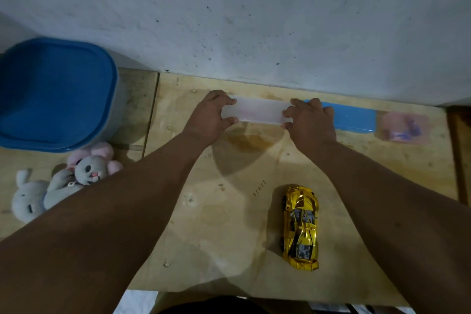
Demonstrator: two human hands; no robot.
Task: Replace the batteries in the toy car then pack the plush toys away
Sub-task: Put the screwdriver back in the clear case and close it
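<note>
No brand, label or writing could be read on anything in view. The toy car [301, 227], gold and shiny, lay wheels-down on the plywood table [216, 224], near the front edge and right of centre. Its long axis ran almost straight away from the person, tilted slightly; which end was the nose could not be told for sure.

Both hands were at the far side of the table, near the wall [254, 20]. The left hand [207, 118] gripped the left end of a clear plastic box [257, 112], thumb below and fingers curled over the top. The right hand [309, 122] gripped its right end the same way. The box lay long-side left to right, parallel to the wall.

Just behind the right hand, a blue box [354, 118] lay along the same line. Beside it to the right sat a small pinkish clear packet [405, 126], its contents too blurred to make out.

Two grey plush rabbits [63, 183] with pink ears lay in a heap at the left edge of the table. Just behind them stood a tub with a blue lid [56, 94] on it.
</note>
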